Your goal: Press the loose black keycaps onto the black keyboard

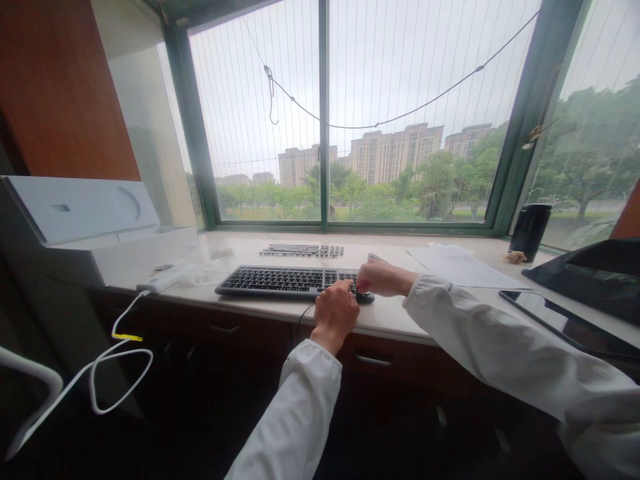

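Windows (324,133) framed in green rise beyond a pale bench (395,323), with trees and tall buildings outside under a grey sky. On the bench lies the keyboard (273,280), dark, flat and keys up, its long axis running left to right, roughly along the near edge of the bench. Its wide main block of keys is toward the left and its narrower blocks are toward the right end; a thin dark cable (303,316) drops from its near side. At that right end both hands meet: the left hand (336,310) comes from the near side, fingers bent and close together over the keys, while the right hand (383,277) reaches in from the right, fingers curled narrow at the keyboard's corner. Whether either one pinches something small cannot be told. Just behind the keyboard, small keycaps (301,251) lie in rows parallel to it. To its right are papers (453,265), and farther right a tablet (565,323), an upright black bottle (531,232) and a black bag (595,273). Left of the keyboard are crumpled clear plastic (210,267), a white power strip (167,277) with its white cord (120,320) hanging down, and an open white box (85,210).
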Available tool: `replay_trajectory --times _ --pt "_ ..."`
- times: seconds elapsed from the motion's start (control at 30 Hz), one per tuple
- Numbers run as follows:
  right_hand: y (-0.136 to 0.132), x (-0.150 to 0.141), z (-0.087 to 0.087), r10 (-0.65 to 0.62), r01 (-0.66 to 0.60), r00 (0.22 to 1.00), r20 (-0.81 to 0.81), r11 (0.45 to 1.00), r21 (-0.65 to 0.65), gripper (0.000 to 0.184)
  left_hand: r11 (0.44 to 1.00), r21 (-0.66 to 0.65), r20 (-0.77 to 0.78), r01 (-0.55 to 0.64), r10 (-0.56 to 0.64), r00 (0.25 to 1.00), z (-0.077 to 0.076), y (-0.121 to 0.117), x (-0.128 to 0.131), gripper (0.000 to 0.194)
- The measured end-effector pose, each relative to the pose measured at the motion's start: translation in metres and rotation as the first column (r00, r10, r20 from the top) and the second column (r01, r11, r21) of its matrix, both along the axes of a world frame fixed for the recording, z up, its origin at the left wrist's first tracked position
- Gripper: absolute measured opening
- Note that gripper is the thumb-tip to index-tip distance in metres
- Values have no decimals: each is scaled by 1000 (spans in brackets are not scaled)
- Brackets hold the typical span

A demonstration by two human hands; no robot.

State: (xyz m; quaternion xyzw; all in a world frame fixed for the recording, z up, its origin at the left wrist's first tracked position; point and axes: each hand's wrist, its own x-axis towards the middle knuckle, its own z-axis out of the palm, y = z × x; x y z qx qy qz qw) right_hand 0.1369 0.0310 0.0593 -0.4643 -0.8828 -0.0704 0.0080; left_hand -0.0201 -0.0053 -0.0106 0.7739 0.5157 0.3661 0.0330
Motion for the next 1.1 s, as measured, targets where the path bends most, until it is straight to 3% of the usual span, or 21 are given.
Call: replay_trajectory --times 0.77,1.1 --pt "1 -6 6 24 -23 999 41 999 -28 19 1000 -25 -3 -1 1 1000 3 -2 0 31" --pt "1 -2 6 44 -49 996 -75 997 -68 17 1000 16 4 -4 4 1000 -1 1 -1 31"
